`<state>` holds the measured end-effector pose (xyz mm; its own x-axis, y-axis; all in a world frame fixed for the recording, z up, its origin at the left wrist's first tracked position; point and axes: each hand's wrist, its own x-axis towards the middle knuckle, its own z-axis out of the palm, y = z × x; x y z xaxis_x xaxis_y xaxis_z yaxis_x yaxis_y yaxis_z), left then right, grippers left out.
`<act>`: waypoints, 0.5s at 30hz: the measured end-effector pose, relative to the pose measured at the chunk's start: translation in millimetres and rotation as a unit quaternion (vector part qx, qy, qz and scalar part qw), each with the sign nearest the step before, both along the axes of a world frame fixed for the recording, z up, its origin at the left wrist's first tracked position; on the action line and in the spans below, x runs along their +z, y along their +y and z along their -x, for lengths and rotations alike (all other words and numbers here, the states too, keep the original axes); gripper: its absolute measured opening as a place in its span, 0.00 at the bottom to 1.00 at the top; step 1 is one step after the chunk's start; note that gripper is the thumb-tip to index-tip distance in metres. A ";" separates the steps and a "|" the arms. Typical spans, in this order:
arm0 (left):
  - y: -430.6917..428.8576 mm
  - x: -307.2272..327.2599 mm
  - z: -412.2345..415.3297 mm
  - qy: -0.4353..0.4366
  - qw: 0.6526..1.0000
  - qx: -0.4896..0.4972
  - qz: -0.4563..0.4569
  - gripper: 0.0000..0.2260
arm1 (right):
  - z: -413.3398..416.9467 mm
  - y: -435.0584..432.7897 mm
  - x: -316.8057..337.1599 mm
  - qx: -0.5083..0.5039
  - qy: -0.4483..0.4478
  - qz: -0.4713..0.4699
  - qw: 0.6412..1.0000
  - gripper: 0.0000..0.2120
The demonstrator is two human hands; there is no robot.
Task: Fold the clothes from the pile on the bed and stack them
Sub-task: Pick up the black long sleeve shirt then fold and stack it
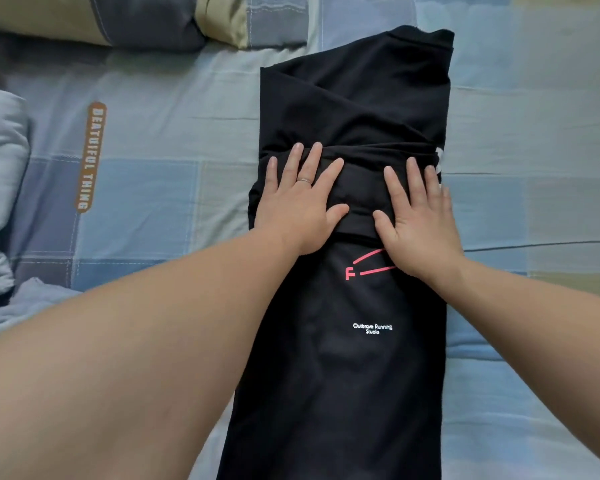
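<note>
Left grip (302, 206) and right grip (419, 216), both flat with fingers spread, press the middle of a black T-shirt (343, 375) lying lengthwise on the checked bed (153, 133). Its sides look folded in; halving and stacking seem left. No stack shows.

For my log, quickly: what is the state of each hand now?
Left hand: open, flat on the black garment.
Right hand: open, flat on it too.

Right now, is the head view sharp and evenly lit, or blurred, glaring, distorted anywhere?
Head view: soft even light, no glare; left hand and right hand sharp; folds of the black T-shirt sink into darkness, its white print is legible; wide-angle stretches the near forearms.
</note>
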<state>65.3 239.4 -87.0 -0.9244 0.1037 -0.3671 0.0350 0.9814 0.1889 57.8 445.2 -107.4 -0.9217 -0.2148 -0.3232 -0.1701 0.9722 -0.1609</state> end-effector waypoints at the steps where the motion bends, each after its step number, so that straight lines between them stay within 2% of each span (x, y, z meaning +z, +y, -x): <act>1: -3.2 6.5 -7.1 -0.004 1.000 0.000 -0.008 0.31 | -3.3 -1.0 7.5 -0.016 -0.020 0.003 1.000 0.32; 4: -12.6 20.7 -48.4 -0.010 0.998 0.045 -0.045 0.31 | -31.2 0.4 28.0 -0.063 -0.065 0.028 0.996 0.32; 8: -17.3 34.9 -113.7 -0.024 0.984 0.159 -0.082 0.35 | -88.5 6.8 43.1 -0.104 -0.115 0.047 0.987 0.32; 12: -18.6 42.5 -170.6 -0.060 0.924 0.306 -0.222 0.39 | -146.7 14.2 48.8 -0.149 -0.154 0.063 0.975 0.36; 15: -15.5 45.5 -210.8 -0.082 0.863 0.373 -0.331 0.37 | -189.7 18.3 52.0 -0.217 -0.164 0.114 0.956 0.39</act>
<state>276.0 223.9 -41.5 -0.7657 -0.2610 -0.5878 -0.6404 0.3941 0.6592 247.5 463.5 -55.4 -0.7977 0.0647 -0.5996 0.3365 0.8729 -0.3534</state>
